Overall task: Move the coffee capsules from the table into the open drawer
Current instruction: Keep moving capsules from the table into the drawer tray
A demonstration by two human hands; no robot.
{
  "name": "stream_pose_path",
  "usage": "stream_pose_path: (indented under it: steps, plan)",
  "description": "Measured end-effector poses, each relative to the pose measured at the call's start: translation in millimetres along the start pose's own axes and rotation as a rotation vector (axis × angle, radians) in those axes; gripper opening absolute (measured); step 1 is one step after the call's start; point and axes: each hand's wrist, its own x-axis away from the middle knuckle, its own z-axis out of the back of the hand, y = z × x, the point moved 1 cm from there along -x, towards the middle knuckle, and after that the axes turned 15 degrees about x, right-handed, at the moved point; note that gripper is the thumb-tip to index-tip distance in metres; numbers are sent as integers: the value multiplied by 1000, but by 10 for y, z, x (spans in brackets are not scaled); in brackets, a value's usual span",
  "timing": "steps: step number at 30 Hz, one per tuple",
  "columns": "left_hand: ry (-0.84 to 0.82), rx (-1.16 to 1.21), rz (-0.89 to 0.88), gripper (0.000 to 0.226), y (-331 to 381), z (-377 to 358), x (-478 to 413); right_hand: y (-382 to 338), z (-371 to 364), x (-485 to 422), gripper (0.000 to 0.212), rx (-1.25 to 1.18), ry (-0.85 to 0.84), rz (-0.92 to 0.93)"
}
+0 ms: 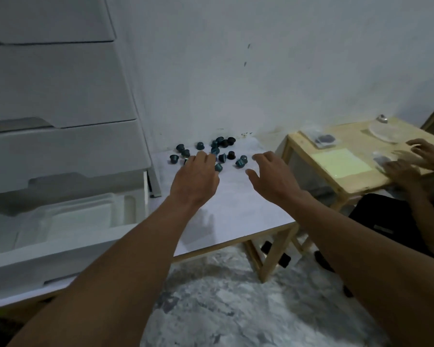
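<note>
Head view. Capsules (211,154), teal and dark, lie scattered at the far end of the desk (236,209), close to the wall (236,71). None is in the drawer yet, as far as can be seen.

Both hands are palm-down, and the cluster lies ahead of them.
- Left hand (196,176): fingers (201,156) straight and spread, tips at the near edge of the cluster, gripping nothing. One teal capsule sits just beside its right edge.
- Right hand (271,176): loosely open and empty, hovering right of the cluster, with the nearest capsules just left of its fingertips.

Most capsules lie on their sides or bases, with no common axis.

The drawer (73,221) stands open to the left, nearer the person, with a clear tray (60,221) inside.

Judgement: the left hand is better placed, being closest to both the capsules and the drawer. The carry runs back and leftward.
</note>
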Motion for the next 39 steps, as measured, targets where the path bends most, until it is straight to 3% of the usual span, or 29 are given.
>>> stream_pose_path:
  steps: [10, 26, 39]
  plan:
    - [-81, -14, 138, 35, 124, -643, -540, 548, -417, -585, 41, -71, -107, 63]
    - [-247, 67, 265, 28, -914, -1777, -1716, 528, -1700, -2022, 32, -73, -306, 68]
    - [-363, 171, 369, 30, -1391, -2289, -1895, 571, -2310, -2365, 33, -9, -484, 104]
